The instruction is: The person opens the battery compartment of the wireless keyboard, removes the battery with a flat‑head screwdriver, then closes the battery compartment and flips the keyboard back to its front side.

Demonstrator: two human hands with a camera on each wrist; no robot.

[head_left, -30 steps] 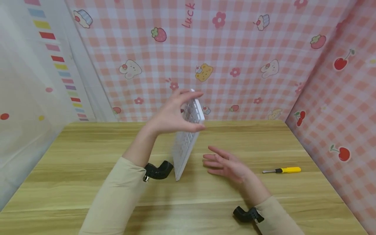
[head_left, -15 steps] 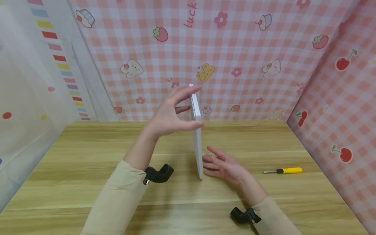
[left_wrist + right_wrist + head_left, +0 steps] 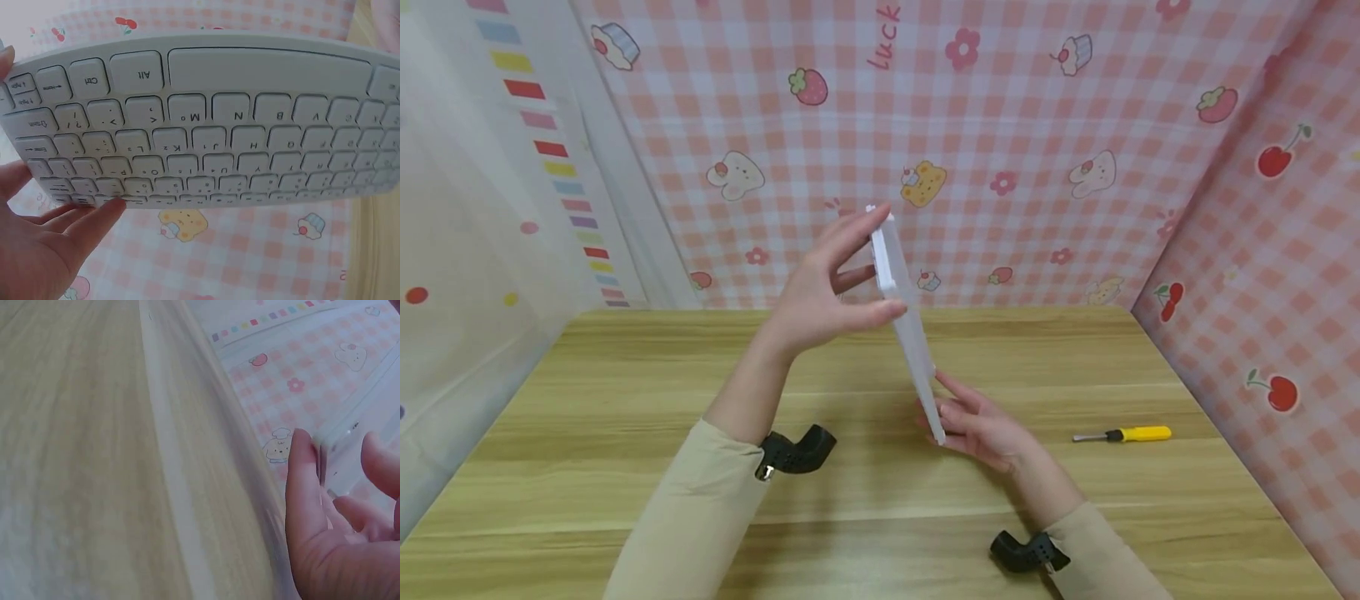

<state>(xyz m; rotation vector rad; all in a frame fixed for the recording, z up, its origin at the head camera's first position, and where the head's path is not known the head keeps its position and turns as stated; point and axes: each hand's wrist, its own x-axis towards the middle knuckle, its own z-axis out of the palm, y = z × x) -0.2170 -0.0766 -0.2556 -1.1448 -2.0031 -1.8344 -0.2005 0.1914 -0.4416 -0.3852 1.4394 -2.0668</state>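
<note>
My left hand [image 3: 816, 296] grips a white keyboard [image 3: 916, 342] by its upper end, thumb on the near edge and fingers over the far one. The keyboard slants down to the right above the table. Its keys face left, and in the left wrist view the key rows [image 3: 206, 140] appear upside down. Around the lower end is my right hand [image 3: 988, 433], its fingers partly hidden behind the keyboard. In the right wrist view, a corner of the keyboard [image 3: 350, 434] meets the fingers, while the thumb looks spread, not clearly pressing on it.
A yellow-handled screwdriver [image 3: 1138, 434] lies on the wooden table [image 3: 865, 542] at the right. Pink checked cloth [image 3: 1000, 108] hangs behind the table and along its right side; pale cloth [image 3: 467, 250] hangs at the left. Black camera mounts [image 3: 797, 450] sit on both wrists.
The keyboard's lower end has swung right, from leaning left through upright to slanting into the right hand. My left hand has moved slightly left and up; the right hand has barely moved.
</note>
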